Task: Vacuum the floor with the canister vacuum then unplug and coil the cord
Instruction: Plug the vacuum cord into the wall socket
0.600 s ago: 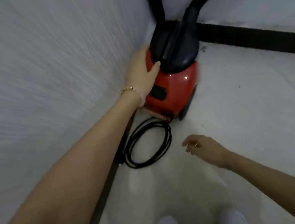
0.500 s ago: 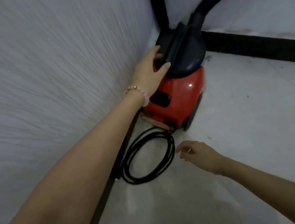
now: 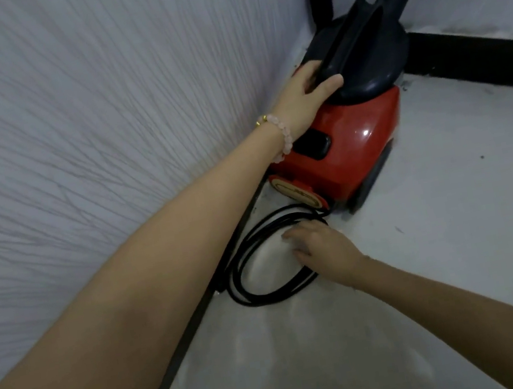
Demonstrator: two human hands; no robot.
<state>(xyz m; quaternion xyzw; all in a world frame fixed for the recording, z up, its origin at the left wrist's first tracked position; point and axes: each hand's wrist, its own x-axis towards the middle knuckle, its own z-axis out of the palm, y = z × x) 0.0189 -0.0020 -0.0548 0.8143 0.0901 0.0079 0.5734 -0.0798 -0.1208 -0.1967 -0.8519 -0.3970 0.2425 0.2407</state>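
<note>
Vacuum (image 3: 351, 139) is sitting in the wall corner, left hand (image 3: 303, 97) gripping its black top handle, likely steadying it. Right hand (image 3: 321, 248), fingers loosely open, is resting on the coiled cord (image 3: 257, 283) just beside it, not clearly gripping.

Glossy red plastic vacuum (image 3: 355, 139); rough textured wall (image 3: 78, 105).

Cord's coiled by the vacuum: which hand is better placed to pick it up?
Right. The right hand is down at the coiled cord, fingers over its near loop, seemingly free. The left hand is occupied on the black handle of the red vacuum, away from the cord.
</note>
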